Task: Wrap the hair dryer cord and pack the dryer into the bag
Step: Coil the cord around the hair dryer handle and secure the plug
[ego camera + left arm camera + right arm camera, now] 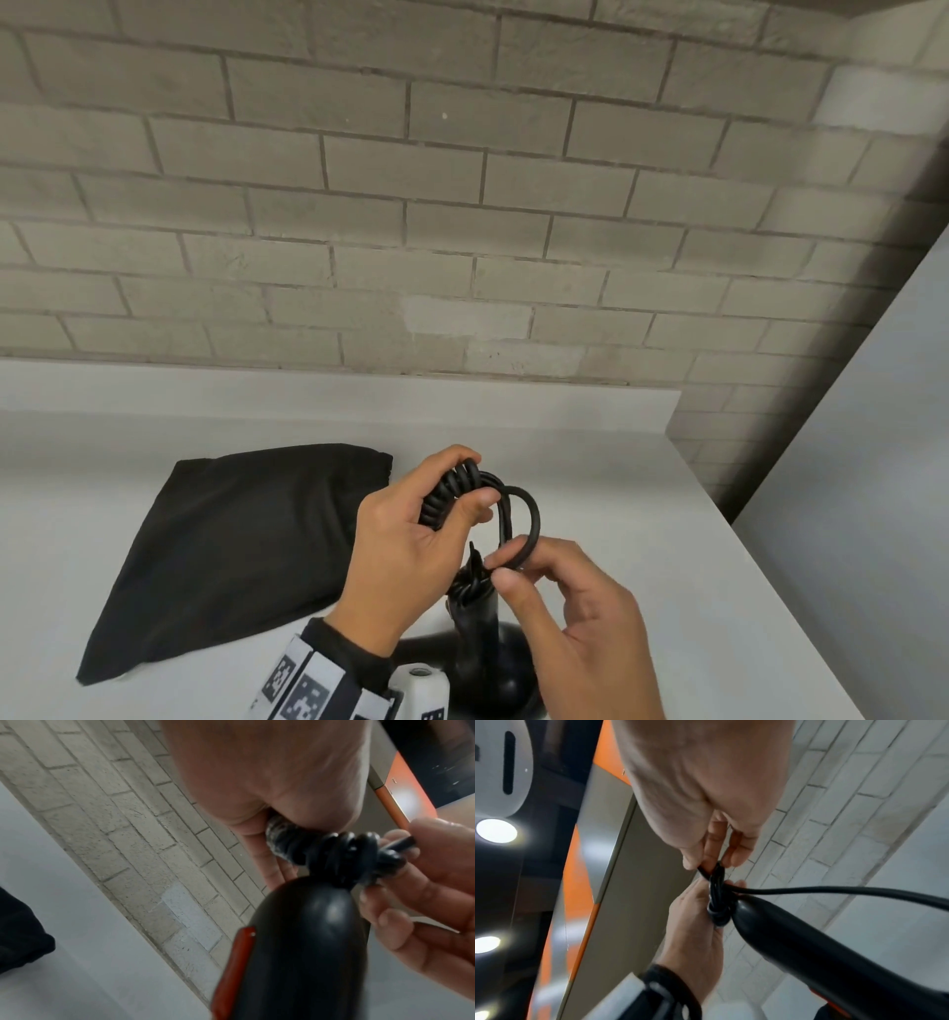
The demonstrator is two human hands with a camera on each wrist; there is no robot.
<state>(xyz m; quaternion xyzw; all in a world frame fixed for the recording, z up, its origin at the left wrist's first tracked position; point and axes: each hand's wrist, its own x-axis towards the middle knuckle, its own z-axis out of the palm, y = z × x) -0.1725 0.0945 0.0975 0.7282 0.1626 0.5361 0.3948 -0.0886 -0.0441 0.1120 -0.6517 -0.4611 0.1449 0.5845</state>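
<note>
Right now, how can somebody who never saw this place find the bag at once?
Look at the white counter below the grey brick wall. Left of the two hands lies the bag, flat and apart from them: soft black cloth, while the dryer and cord are glossy.

Bare counter right (bag left)

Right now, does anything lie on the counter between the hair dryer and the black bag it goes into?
Nothing visible does. The bag lies flat left of the hair dryer, bare counter between. The left hand grips the coiled cord; the right hand pinches a loop.
</note>
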